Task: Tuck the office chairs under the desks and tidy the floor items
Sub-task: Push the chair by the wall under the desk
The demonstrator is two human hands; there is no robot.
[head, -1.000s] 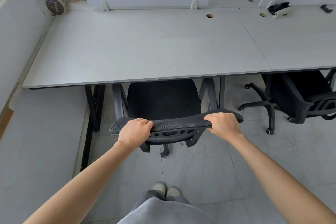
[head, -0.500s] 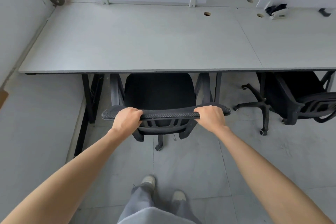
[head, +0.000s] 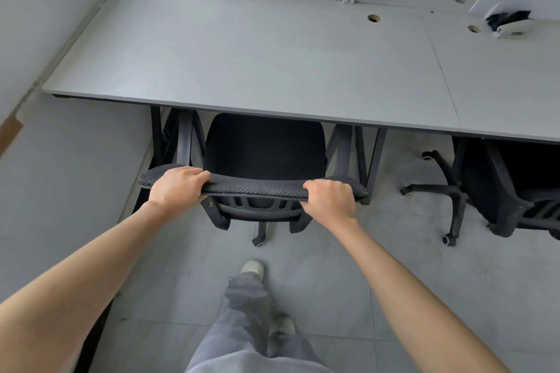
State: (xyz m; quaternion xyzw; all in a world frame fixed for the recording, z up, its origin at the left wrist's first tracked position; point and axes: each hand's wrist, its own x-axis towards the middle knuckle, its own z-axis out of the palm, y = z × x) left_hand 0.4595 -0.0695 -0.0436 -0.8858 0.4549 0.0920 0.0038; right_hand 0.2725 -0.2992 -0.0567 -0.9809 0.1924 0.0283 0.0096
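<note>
Two black office chairs sit at the grey counter point(head: 272, 63): the nearer chair point(head: 263, 154) with its seat partly beneath the counter's front edge, the second chair point(head: 515, 191) to its right. Left hand point(head: 177, 188) and right hand point(head: 330, 200) both clench the nearer chair's mesh backrest top.

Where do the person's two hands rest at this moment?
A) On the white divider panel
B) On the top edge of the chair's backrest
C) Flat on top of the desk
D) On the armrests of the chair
B: the left hand and the right hand both grip the top edge of the chair's backrest, in front of the desk.
</note>
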